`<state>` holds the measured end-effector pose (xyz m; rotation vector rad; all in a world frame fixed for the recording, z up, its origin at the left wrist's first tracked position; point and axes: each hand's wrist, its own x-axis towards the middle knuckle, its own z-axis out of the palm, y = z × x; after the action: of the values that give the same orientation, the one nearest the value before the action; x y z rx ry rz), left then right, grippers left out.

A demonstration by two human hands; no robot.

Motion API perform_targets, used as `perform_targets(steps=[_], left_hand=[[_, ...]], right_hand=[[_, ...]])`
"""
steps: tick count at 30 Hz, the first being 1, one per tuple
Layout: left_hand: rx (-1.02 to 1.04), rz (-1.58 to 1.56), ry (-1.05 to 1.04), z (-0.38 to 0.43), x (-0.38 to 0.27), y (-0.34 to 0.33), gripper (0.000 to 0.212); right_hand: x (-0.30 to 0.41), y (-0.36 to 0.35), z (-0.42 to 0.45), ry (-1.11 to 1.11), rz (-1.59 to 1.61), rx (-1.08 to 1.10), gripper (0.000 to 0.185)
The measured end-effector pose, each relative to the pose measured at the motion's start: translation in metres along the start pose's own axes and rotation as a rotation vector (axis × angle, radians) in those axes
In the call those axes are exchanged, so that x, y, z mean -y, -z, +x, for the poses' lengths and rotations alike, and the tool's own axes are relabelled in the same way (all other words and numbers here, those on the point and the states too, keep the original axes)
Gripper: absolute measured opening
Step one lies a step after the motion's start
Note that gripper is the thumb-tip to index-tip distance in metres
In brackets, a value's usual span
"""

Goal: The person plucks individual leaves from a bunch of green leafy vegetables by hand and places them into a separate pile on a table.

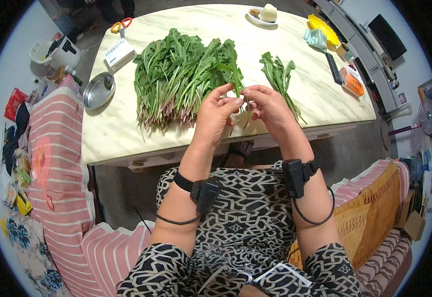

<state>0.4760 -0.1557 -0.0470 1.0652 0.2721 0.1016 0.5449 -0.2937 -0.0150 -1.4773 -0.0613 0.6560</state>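
Both of my hands meet over the near edge of a pale marble-patterned table. My left hand and my right hand pinch the thin stems of a few leafy green stalks between their fingertips. Left of them lies a wide pile of leafy greens, leaves pointing away from me and the pinkish stem ends towards me. The held stalks overlap the pile's right side. To the right of my hands, a small bunch of greens lies apart on the table.
A steel bowl with a small dark item, a white box and scissors stand left. At the far side is a plate with food. A yellow dish, a cloth, a remote control and a tissue pack lie right.
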Motion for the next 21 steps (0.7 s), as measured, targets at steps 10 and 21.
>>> perform_targets(steps=[10, 21], left_hand=[[0.046, 0.072, 0.018, -0.0013, 0.0004, -0.0012, 0.047], [0.09, 0.182, 0.011, -0.0032, -0.0004, -0.0036, 0.039]], right_hand=[[-0.001, 0.0009, 0.0012, 0.076, 0.08, -0.08, 0.016], [-0.0024, -0.0003, 0.0022, 0.092, 0.023, -0.071, 0.019]])
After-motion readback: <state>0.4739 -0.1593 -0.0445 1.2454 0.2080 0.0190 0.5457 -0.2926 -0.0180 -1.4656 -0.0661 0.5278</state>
